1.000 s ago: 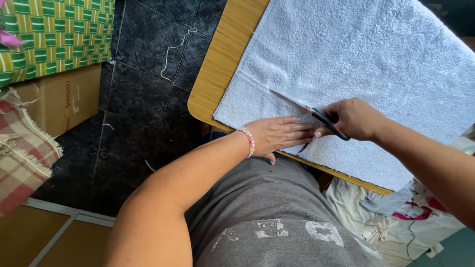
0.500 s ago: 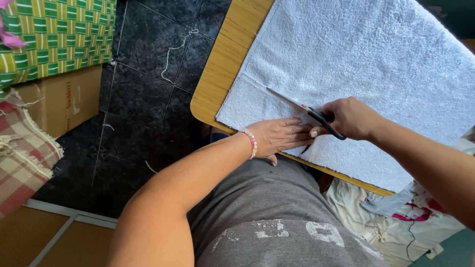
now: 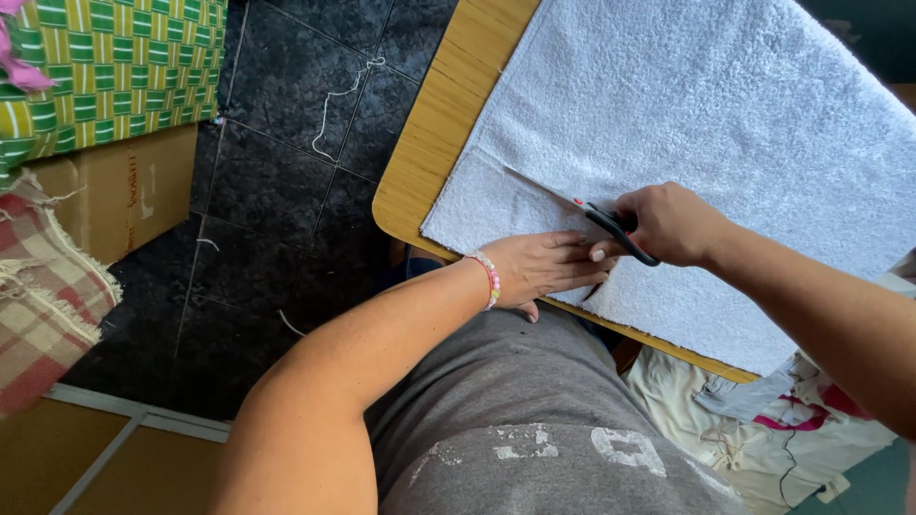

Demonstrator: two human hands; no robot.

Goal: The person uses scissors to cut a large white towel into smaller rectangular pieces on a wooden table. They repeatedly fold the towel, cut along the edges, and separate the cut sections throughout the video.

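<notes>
A white terry towel (image 3: 725, 124) lies spread on a wooden table (image 3: 448, 114). My right hand (image 3: 668, 224) grips black-handled scissors (image 3: 611, 224) whose blades point left along a cut running through the towel's near-left part. My left hand (image 3: 544, 267), with a beaded bracelet on the wrist, lies flat with fingers together on the towel's near edge, just below the scissors and touching the right hand's fingers. The strip of towel (image 3: 487, 200) left of the cut rests on the table corner.
Dark tiled floor (image 3: 286, 191) with loose white threads lies left of the table. A cardboard box (image 3: 105, 191), a green and yellow checked cloth (image 3: 114, 67) and a red plaid cloth (image 3: 38, 286) sit at far left. Crumpled fabric (image 3: 763, 439) lies under the table at lower right.
The scissors and my right hand have edged a little leftward along the cut. My left hand stays pressed on the towel's edge.
</notes>
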